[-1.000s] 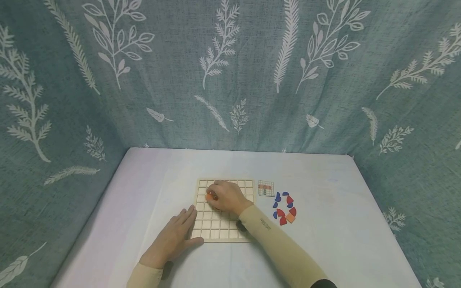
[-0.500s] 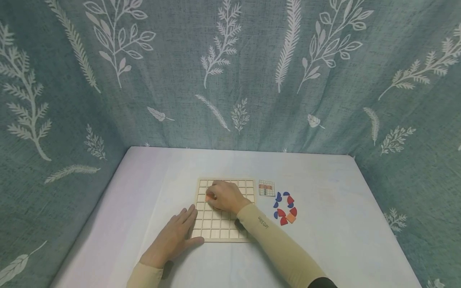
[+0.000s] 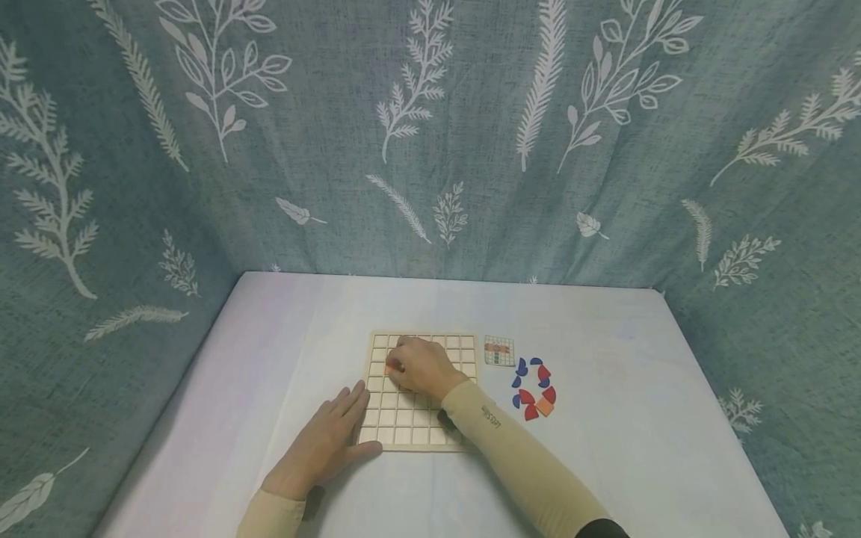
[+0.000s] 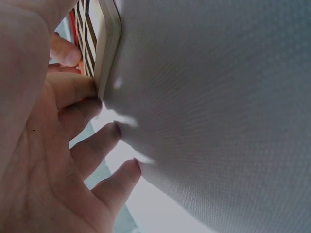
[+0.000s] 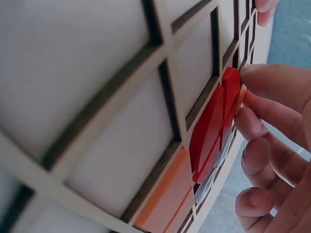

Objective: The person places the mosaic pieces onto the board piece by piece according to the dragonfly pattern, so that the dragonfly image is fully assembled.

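A pale wooden grid board (image 3: 403, 436) lies on the white table. My right hand (image 3: 425, 368) reaches over its upper left part and pinches a small orange tile (image 3: 391, 368) at one of the cells. In the right wrist view, the orange tile's edge (image 5: 241, 99) shows between thumb and fingers, beside red pieces (image 5: 206, 133) seated in the grid; a flat orange piece (image 5: 167, 199) sits nearer the camera. Along the board's left edge rests my left hand (image 3: 325, 441), fingers extended, thumb at the front corner. Its fingertips touch the board's side (image 4: 109, 48) and the cloth.
Right of the board lies a small pattern card (image 3: 499, 351). Beside it are several loose blue pieces (image 3: 522, 368), red pieces (image 3: 531, 412) and an orange square (image 3: 544, 406). Patterned green curtains (image 3: 336, 134) enclose the table's back and sides.
The orange tile has turned flatter toward the board under my right fingertips and shows less. Both hands stay almost where they were; the head view shifts slightly.
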A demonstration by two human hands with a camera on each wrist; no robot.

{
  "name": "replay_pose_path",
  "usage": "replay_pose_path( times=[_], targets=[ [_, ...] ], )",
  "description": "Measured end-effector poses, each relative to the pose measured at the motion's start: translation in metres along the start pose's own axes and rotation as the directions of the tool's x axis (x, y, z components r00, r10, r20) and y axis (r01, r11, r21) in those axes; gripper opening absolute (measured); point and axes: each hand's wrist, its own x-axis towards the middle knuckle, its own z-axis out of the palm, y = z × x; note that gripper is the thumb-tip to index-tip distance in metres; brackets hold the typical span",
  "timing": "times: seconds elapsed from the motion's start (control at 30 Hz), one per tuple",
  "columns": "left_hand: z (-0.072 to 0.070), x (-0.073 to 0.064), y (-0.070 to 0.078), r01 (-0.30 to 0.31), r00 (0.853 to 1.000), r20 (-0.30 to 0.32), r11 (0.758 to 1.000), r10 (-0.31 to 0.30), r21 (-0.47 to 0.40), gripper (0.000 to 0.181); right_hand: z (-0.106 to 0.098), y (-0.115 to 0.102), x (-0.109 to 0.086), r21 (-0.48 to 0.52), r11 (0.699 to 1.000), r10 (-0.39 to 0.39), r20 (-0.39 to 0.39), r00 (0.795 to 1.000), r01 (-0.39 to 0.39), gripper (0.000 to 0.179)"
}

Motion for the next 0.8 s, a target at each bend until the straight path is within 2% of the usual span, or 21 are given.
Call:
replay_pose_path(
  times=[0.2, 0.4, 0.57, 0.7, 0.8],
  targets=[
    [0.000, 0.001, 0.000, -0.007, 1.000, -0.005, 1.000, 0.007, 0.008, 0.091, -0.001, -0.002, -0.003, -0.005, 1.000, -0.007, -0.015, 1.000, 0.007, 0.016],
    [0.000, 0.001, 0.000, -0.007, 1.000, 0.002, 1.000, 0.007, 0.014, 0.091, -0.006, -0.002, -0.012, -0.037, 0.998, -0.045, -0.099, 0.994, 0.042, 0.020],
    [0.000, 0.002, 0.001, 0.008, 1.000, 0.024, 1.000, -0.009, 0.013, 0.091, -0.018, 0.000, -0.031, -0.016, 0.998, -0.056, -0.164, 0.985, 0.054, 0.021],
    [0.001, 0.002, 0.000, 0.007, 1.000, 0.010, 1.000, -0.008, 0.010, 0.091, -0.030, 0.004, -0.050, 0.009, 1.000, -0.027, -0.212, 0.977, 0.029, 0.022],
    [0.002, 0.002, 0.000, 0.009, 1.000, -0.001, 1.000, -0.009, 0.004, 0.091, -0.040, 0.009, -0.066, 0.024, 0.999, -0.016, -0.281, 0.960, 0.023, 0.024]
  ],
)
